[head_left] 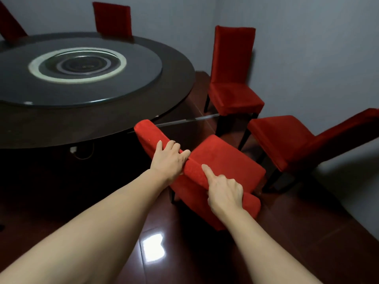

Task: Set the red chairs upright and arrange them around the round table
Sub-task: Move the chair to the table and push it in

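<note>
Both hands grip the top of the near chair's back beside the counter: left hand curled over it, right hand wrapped round, forefinger extended. Its legs are mostly hidden. Three chairs are cut off: right chair, far chair, corner chair. Upright chair stands nearby.

There is one view only, from a wide-angle camera on the person's head, tilted forward and down. It sits close above the two forearms, which run in from 6 and 7 o'clock toward the frame's middle. The round worktop fills the 10 o'clock part, the wall the 1 o'clock part, and glossy floor lies at 6 o'clock.
</note>
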Action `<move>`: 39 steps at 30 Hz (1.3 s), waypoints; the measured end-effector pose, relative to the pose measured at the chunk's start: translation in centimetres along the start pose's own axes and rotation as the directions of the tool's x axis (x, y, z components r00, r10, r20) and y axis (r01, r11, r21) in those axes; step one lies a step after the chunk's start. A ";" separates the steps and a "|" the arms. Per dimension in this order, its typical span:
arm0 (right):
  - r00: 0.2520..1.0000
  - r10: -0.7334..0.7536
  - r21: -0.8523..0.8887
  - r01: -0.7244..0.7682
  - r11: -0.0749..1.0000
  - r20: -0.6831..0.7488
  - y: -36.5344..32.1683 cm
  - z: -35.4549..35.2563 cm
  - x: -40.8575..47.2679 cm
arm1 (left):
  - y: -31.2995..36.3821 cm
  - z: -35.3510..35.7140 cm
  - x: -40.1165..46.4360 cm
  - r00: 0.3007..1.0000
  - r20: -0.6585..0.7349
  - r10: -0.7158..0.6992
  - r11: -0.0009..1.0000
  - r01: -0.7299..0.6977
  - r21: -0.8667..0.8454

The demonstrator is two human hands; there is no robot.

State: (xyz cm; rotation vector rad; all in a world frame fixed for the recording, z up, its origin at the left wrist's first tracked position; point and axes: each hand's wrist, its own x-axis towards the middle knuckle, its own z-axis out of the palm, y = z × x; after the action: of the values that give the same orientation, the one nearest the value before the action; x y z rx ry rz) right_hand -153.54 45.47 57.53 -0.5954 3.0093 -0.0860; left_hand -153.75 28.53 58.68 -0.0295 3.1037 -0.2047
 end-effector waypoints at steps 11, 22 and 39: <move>0.928 -0.371 -0.035 0.372 0.928 0.025 5.8 0.2 -7.3 | 7.9 0.1 -11.4 0.966 0.079 -0.248 0.969 0.247 0.018; 0.910 -0.408 -0.002 0.409 0.912 0.076 9.2 -0.1 -9.5 | 8.0 -0.9 -14.9 0.937 0.196 -0.290 0.957 0.286 0.049; 0.837 -0.436 -0.015 0.466 0.885 0.331 9.2 0.0 -10.7 | 9.9 -0.1 -17.8 0.935 0.180 -0.306 0.945 0.275 0.180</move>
State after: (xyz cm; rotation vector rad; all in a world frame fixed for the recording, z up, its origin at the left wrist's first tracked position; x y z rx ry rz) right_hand -147.19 58.05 57.55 -1.1962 2.5126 0.1202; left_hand -136.11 38.69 57.97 -0.4783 2.8536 -0.4166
